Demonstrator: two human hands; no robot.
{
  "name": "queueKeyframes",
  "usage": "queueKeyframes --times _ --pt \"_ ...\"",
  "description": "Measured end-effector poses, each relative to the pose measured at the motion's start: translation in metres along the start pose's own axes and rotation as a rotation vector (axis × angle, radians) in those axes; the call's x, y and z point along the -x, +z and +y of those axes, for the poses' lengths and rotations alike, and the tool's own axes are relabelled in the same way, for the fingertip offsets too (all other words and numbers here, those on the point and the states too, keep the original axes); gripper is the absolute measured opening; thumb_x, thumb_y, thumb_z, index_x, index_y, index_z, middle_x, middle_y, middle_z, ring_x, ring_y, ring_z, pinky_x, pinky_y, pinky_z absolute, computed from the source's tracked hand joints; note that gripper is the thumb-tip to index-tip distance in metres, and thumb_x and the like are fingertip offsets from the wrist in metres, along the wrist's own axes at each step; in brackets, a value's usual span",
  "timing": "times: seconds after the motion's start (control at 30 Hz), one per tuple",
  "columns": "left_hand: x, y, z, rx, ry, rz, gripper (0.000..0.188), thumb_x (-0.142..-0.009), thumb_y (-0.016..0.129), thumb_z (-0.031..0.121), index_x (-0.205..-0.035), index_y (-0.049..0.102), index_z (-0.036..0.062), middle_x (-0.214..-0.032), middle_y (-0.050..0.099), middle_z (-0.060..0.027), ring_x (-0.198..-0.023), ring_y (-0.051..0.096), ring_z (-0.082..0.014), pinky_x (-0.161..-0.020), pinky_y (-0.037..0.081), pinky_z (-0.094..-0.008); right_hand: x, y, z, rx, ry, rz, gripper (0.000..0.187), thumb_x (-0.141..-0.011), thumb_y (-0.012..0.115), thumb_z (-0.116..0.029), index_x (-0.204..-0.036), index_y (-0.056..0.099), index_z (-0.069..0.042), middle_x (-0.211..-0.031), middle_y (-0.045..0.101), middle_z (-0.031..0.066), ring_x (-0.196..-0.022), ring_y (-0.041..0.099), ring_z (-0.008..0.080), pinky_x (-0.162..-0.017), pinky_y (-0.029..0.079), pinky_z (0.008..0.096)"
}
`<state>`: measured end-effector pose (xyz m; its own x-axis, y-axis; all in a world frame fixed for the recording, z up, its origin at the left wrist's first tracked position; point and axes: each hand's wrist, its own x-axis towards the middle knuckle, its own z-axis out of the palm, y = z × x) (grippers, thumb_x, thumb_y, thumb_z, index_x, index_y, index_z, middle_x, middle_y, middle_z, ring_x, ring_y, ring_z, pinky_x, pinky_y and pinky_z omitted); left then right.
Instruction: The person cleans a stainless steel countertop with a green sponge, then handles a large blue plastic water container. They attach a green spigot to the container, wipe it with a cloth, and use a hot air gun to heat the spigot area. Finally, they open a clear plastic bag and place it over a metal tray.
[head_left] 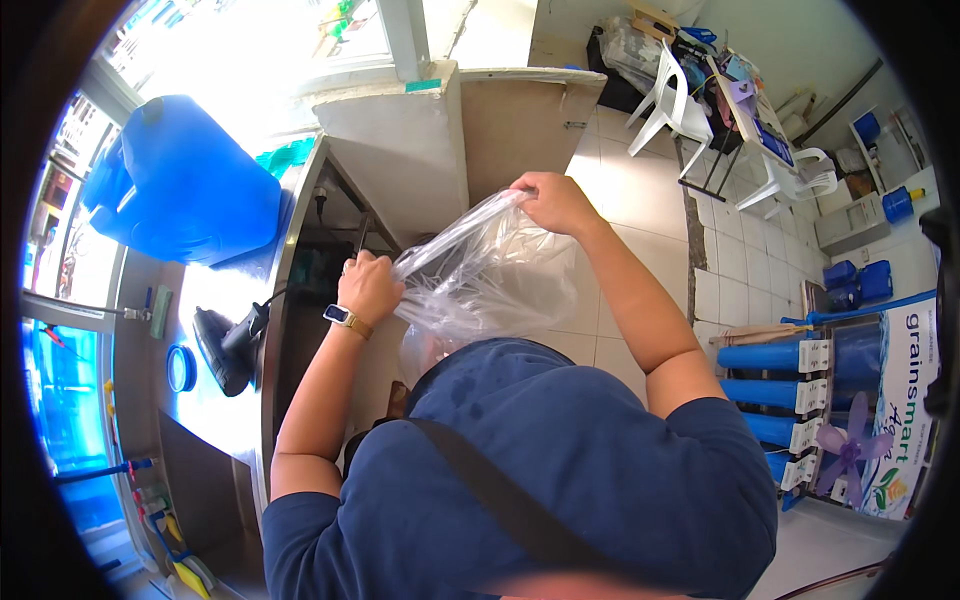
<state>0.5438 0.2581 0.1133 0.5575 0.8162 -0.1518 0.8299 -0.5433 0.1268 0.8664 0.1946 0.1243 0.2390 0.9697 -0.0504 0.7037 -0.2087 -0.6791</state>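
A clear plastic bag (500, 275) hangs in front of me with its mouth stretched between my two hands. My left hand (370, 288), a watch on its wrist, is closed on the left side of the bag's rim. Farther out and to the right, my right hand (553, 204) grips the other side of the rim. The bag's lower part drops toward the floor near my body, and my shirt hides some of it.
At my left, a metal counter (225, 420) bears a large blue jug (205, 180), a black heat gun or dryer (232, 345) and a blue cap (181, 368). Blue filter housings (765, 390) and a purple fan (853, 447) stand right. White chairs (675, 105) sit far right.
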Motion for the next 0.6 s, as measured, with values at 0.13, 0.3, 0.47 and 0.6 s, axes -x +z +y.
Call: queueKeyframes --times 0.13,0.3,0.47,0.6 --pt "-0.004 0.004 -0.021 0.681 0.006 -0.458 0.038 -0.082 0.078 0.019 -0.112 0.061 0.0047 -0.102 0.070 -0.0133 -0.089 0.068 -0.0272 -0.086 0.053 -0.0379 0.003 0.000 0.007 0.190 -0.057 0.345 0.029 -0.088 0.070 -0.030 -0.109 0.072 -0.010 -0.089 0.073 0.0129 -0.082 0.070 0.0273 -0.074 0.054 0.0356" --pt "0.011 0.008 -0.026 1.817 0.027 -0.720 0.037 -0.092 0.068 0.009 -0.126 0.054 0.0051 -0.107 0.066 -0.0047 -0.098 0.064 -0.0160 -0.085 0.054 -0.0334 0.026 0.012 0.067 0.162 -0.059 0.211 0.033 -0.092 0.066 -0.040 -0.111 0.068 -0.014 -0.099 0.073 0.0130 -0.089 0.068 0.0360 -0.076 0.055 0.0440" --pt "-0.051 -0.001 -0.027 0.208 0.436 -0.467 0.043 -0.082 0.073 0.021 -0.121 0.062 0.0063 -0.108 0.069 -0.0155 -0.102 0.067 -0.0289 -0.089 0.053 -0.0389 0.021 -0.010 0.149 0.310 0.114 -0.274 0.028 -0.080 0.075 -0.023 -0.105 0.072 -0.012 -0.091 0.075 0.0095 -0.089 0.070 0.0316 -0.078 0.055 0.0422" --pt "-0.122 -0.102 0.051 -0.042 0.444 0.124 0.022 -0.083 0.059 0.019 -0.098 0.069 0.0058 -0.094 0.071 -0.0202 -0.091 0.069 -0.0390 -0.077 0.055 -0.0503 -0.013 -0.158 0.114 -0.352 0.416 0.196 0.010 -0.088 0.066 -0.019 -0.090 0.069 -0.010 -0.075 0.069 0.0066 -0.070 0.067 0.0156 -0.057 0.051 0.0307"
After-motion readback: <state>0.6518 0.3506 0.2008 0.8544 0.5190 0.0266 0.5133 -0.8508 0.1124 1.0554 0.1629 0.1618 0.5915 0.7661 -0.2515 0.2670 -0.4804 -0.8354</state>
